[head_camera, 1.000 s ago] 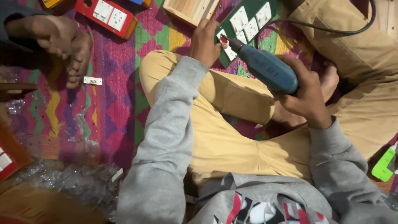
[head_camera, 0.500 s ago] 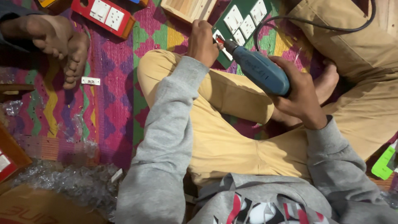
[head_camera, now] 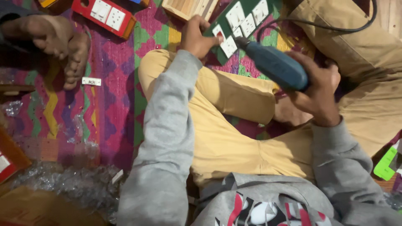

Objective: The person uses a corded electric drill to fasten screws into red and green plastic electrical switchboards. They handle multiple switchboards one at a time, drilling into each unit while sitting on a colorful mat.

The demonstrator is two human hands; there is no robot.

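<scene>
Two hands on a green switch panel and a blue power tool

Two bare hands are working well apart over a bright zigzag-patterned woven mat (head_camera: 113, 100) in pink, purple and green, which is covering the floor. Somebody in mustard-yellow trousers (head_camera: 226, 125) and a grey sweatshirt is sitting cross-legged on it, and another person's tan-clothed leg (head_camera: 368, 62) is lying along the right side. A crumpled sheet of clear bubble wrap (head_camera: 63, 184) is spreading across the lower left of the mat.

Up at the top, the dark green board fitted with white switches and sockets (head_camera: 243, 16) is resting tilted on the mat just beyond the sitter's knee. The left hand (head_camera: 197, 37) is gripping its near edge, fingers curled and thumb pressing on a white switch plate. The right hand (head_camera: 318, 92) is closed around the rear of a blue cylindrical power tool (head_camera: 274, 67), whose tip is touching the board beside the left thumb; its black cord (head_camera: 318, 25) is looping away to the upper right.

Further left, a red box with white sockets (head_camera: 109, 16) is lying flat, and a pale wooden tray (head_camera: 190, 7) is sitting between it and the green board. Someone else's bare foot (head_camera: 54, 37) is resting at the upper left, with a small white rectangular plate (head_camera: 91, 81) lying just beside it.
</scene>
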